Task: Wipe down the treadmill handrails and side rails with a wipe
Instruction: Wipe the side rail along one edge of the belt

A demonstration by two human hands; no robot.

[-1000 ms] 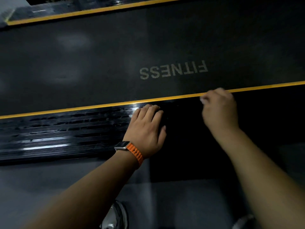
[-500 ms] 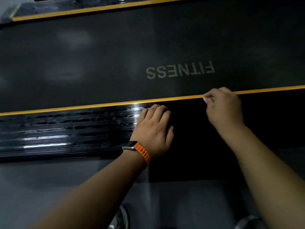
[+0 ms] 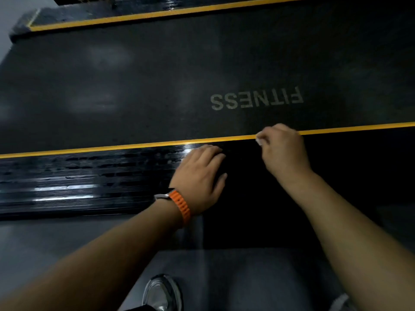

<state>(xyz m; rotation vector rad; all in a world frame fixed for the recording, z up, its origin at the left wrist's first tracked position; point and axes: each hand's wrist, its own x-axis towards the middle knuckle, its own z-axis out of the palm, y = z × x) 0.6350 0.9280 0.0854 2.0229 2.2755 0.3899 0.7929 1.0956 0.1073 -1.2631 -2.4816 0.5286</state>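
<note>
The treadmill's near side rail [image 3: 89,176] is black, ribbed and glossy, with a yellow stripe [image 3: 134,145] along its belt edge. My left hand [image 3: 199,180], with an orange watch band on the wrist, lies flat on the rail with its fingers straight. To its right, my right hand [image 3: 283,151] is curled at the yellow stripe and pinches a small white wipe [image 3: 259,141]; only a corner of the wipe shows past the fingers. The rail under and to the right of my hands is in deep shadow.
The dark running belt [image 3: 157,86], printed with the word FITNESS, lies beyond the rail. The far side rail [image 3: 134,10], with its own yellow stripe, runs along the top. Grey floor [image 3: 45,243] and my shoe [image 3: 161,292] are below.
Both hands have slid left along the near side rail relative to the FITNESS print. The right hand still holds the wipe at the yellow stripe.
</note>
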